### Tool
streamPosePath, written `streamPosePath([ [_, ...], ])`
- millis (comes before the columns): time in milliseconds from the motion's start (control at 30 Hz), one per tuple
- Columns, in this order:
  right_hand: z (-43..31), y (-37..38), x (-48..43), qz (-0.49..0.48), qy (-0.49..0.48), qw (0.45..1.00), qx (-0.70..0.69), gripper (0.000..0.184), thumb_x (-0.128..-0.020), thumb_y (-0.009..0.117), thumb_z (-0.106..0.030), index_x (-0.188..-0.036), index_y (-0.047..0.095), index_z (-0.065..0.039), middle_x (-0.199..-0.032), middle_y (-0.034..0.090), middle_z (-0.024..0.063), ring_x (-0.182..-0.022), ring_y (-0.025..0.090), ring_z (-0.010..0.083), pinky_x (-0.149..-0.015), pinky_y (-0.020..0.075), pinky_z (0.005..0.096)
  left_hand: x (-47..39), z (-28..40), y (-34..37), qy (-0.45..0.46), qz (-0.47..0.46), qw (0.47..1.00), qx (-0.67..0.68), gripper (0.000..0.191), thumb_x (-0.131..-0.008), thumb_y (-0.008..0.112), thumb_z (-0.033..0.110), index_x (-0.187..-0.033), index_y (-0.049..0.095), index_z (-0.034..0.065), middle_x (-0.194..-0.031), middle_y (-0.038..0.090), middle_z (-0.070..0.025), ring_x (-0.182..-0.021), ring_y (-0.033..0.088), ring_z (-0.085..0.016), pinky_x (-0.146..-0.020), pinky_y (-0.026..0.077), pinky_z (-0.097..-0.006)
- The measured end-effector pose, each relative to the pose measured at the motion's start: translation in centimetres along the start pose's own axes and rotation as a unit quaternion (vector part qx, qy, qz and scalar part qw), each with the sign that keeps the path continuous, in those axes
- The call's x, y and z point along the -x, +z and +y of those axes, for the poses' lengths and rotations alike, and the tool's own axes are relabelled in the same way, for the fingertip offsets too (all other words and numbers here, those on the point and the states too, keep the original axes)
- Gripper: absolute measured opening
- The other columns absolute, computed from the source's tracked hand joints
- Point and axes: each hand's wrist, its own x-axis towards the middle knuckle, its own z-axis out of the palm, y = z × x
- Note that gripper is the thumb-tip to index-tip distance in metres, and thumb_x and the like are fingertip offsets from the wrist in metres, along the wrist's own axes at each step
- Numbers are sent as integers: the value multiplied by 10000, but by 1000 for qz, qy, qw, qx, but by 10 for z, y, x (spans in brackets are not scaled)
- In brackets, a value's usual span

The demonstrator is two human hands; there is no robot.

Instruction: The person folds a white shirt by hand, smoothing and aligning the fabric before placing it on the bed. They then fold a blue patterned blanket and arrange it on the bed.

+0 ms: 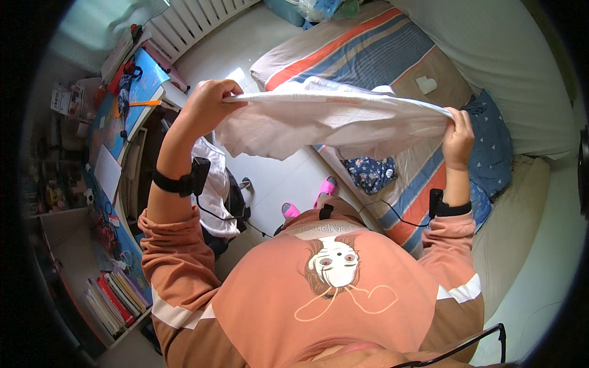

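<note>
A thin white cloth (331,122), perhaps a garment, hangs stretched between my two hands, its upper edge nearly straight and its lower part loose and wavy. My left hand (213,103) pinches the corner on the picture's left side. On the other side, my right hand (459,133) grips the opposite end of the same edge. Behind and below the cloth lie the striped bed sheet (414,202) and the tiled floor. A folded dark blue patterned cloth (371,174) rests on the bed, partly covered by the white cloth.
At the left stands a desk with a blue top (142,73), above a shelf of books (117,299). A chair draped with white clothing (211,184) is beside it. The bed's blue pillow (490,138) lies at the right. Cables run from both wrist bands.
</note>
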Motion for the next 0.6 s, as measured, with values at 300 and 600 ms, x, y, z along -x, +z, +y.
streamPosePath([
  [300,108,120,-6,-169,375,862,-294,185,-1009,455,-89,-1007,640,-78,-823,568,9,-775,566,127,-599,582,339,-121,-81,28,16,41,983,-181,197,-831,744,178,-939,705,18,-884,685,-159,-778,678,-310,-674,527,-410],
  [600,249,119,-195,21,289,888,-356,257,-1052,398,-120,-1085,651,-87,-962,622,4,-858,603,103,-772,566,273,-374,-33,39,35,238,938,248,235,-966,629,193,-1148,636,45,-974,689,-79,-771,663,-160,-675,545,-306],
])
